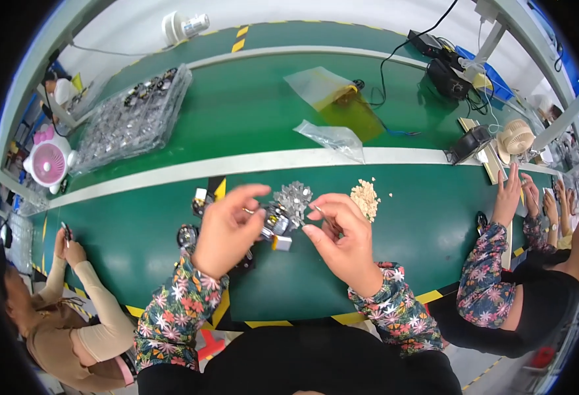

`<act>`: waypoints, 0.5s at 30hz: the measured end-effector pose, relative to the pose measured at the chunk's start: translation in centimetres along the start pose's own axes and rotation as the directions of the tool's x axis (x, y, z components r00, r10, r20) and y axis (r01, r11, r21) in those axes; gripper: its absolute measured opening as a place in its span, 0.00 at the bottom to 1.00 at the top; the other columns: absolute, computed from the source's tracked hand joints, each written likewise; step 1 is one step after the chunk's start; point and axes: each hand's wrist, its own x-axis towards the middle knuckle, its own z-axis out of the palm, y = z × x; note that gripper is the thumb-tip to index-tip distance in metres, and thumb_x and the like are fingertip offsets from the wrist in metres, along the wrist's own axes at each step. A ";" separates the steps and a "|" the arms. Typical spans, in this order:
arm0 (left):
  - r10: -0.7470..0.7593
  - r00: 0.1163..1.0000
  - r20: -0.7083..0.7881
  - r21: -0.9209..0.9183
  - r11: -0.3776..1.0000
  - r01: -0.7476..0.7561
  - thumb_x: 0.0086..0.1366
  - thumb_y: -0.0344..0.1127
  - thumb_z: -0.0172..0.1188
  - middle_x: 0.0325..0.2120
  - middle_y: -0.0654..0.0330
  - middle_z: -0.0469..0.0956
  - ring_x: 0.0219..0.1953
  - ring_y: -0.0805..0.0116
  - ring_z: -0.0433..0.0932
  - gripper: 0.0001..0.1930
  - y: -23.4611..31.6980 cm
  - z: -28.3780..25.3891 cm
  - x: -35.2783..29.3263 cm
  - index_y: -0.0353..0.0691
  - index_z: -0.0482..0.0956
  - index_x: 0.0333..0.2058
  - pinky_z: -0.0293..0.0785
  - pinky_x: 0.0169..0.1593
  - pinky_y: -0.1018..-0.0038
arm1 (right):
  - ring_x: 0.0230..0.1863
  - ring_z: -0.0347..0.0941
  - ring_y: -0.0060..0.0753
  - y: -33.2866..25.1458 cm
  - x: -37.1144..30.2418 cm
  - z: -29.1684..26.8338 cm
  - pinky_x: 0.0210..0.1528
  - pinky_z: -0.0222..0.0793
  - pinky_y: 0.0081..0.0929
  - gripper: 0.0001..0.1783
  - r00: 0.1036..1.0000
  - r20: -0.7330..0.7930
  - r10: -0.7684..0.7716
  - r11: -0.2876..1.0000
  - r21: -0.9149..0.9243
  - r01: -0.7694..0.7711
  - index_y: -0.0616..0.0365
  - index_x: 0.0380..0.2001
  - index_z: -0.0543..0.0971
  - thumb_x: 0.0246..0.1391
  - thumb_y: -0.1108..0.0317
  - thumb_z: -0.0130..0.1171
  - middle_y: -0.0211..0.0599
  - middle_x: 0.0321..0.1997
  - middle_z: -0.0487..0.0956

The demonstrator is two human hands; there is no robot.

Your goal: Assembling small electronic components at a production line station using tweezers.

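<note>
where hands (227, 230) (345, 237) curl, pieces (293, 199) (grey) lie.

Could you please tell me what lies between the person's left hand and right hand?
In the head view, a heap of small grey pieces, a dark, shiny assembly and a white block show between the left hand and right hand.

a thin, silvery, stick-like piece (320, 210) is pinched at a slant in the right hand (347, 243), partly hidden by the fingers. to its left, a small black and silver part (276, 220) lies by the left hand (227, 230), which covers some of it; whether they touch can't be told. just beyond this part, a loose heap of small, shiny grey pieces (293, 196) lies on the green desk (289, 289).
</note>
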 end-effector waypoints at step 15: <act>-0.041 0.996 0.073 -0.208 0.977 0.055 0.58 0.20 0.52 0.31 0.62 0.78 0.30 0.81 0.75 0.12 -3.6 3.4 -2.5 0.31 0.75 0.42 0.73 0.31 0.84 | 0.23 0.72 0.29 0.7 -0.7 1.3 0.21 0.67 0.22 0.10 0.981 0.139 -0.138 0.929 -0.325 0.177 0.63 0.27 0.74 0.38 0.82 0.62 0.37 0.35 0.72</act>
